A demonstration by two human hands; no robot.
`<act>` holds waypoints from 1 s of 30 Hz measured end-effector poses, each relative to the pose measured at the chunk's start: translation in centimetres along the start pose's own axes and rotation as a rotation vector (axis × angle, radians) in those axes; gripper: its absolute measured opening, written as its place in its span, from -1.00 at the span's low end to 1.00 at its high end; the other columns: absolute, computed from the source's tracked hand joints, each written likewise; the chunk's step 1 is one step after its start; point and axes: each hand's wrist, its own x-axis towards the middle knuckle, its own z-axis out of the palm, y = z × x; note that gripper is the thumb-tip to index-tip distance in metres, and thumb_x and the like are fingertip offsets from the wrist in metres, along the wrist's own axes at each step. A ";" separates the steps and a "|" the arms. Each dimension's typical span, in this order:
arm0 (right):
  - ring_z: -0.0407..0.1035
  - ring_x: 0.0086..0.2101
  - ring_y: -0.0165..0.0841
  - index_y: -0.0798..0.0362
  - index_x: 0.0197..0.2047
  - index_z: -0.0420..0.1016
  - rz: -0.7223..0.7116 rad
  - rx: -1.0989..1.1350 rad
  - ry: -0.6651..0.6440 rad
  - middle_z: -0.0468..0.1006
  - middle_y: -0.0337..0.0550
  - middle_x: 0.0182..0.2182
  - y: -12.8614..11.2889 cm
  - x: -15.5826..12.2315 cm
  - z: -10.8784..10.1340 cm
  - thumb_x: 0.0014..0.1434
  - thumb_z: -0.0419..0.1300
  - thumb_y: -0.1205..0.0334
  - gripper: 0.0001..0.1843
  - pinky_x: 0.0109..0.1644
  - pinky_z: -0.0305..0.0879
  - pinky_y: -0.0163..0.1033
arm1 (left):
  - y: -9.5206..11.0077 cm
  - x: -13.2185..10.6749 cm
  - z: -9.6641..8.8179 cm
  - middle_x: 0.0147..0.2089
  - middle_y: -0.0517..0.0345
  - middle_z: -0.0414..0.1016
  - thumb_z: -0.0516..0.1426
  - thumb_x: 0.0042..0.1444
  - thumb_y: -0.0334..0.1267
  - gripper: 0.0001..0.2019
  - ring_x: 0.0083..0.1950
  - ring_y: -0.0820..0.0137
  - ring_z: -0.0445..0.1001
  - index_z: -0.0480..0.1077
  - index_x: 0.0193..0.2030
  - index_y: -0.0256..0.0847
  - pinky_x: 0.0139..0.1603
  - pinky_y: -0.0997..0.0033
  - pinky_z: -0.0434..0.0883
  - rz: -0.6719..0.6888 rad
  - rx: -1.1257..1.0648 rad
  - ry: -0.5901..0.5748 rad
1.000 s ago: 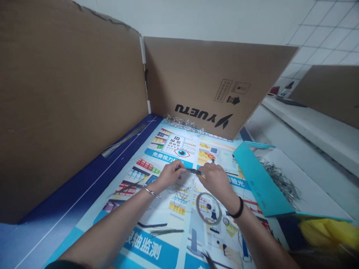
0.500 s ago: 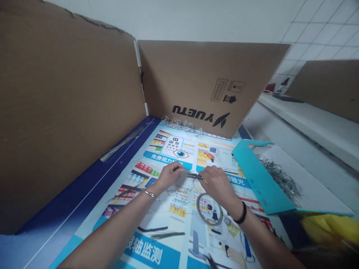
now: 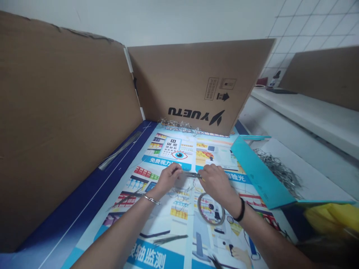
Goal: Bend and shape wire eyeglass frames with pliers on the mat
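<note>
My left hand (image 3: 168,178) and my right hand (image 3: 214,181) meet over a printed poster (image 3: 168,228) that covers the table. My right hand is closed round a small dark plier-like tool (image 3: 193,175) whose tip points left. My left hand pinches something thin at that tip, apparently fine wire; thin wire loops (image 3: 179,192) lie on the poster just below both hands. A coil of wire (image 3: 209,208) lies beside my right wrist. A bracelet is on my left wrist, a black band on my right.
Cardboard walls stand at the left (image 3: 64,123) and back (image 3: 196,89). A teal box lid (image 3: 258,175) with a heap of metal wire pieces (image 3: 277,170) lies at the right. Straight wire bundles (image 3: 119,150) (image 3: 168,239) and shiny scraps (image 3: 179,125) lie about. Something yellow (image 3: 331,218) sits at the far right.
The camera has tipped slightly, shifting the scene up and left. Both hands stay together at the tool with only small finger movement.
</note>
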 end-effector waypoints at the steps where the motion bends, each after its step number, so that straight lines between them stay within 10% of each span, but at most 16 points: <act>1: 0.20 -0.24 -0.26 0.01 -0.30 0.44 -0.005 -0.006 0.006 0.42 -0.13 -0.33 0.0 0.0 0.0 0.15 0.11 0.25 -0.92 -0.21 -0.10 -0.18 | 0.0 0.0 0.0 -0.48 0.29 0.30 0.04 0.09 -0.27 -0.91 -0.43 0.49 0.30 0.30 -0.39 -0.19 -0.35 0.52 0.24 -0.002 0.006 0.001; 30: 0.14 -0.31 -0.31 0.04 -0.36 0.43 -0.203 0.003 0.098 0.37 -0.15 -0.42 1.5 0.0 0.3 0.11 0.16 0.29 -0.96 -0.24 -0.13 -0.18 | -0.1 0.2 -0.5 -0.41 0.20 0.38 0.08 0.10 -0.27 -0.88 -0.38 0.48 0.34 0.39 -0.38 -0.24 -0.31 0.50 0.31 0.150 0.068 -0.146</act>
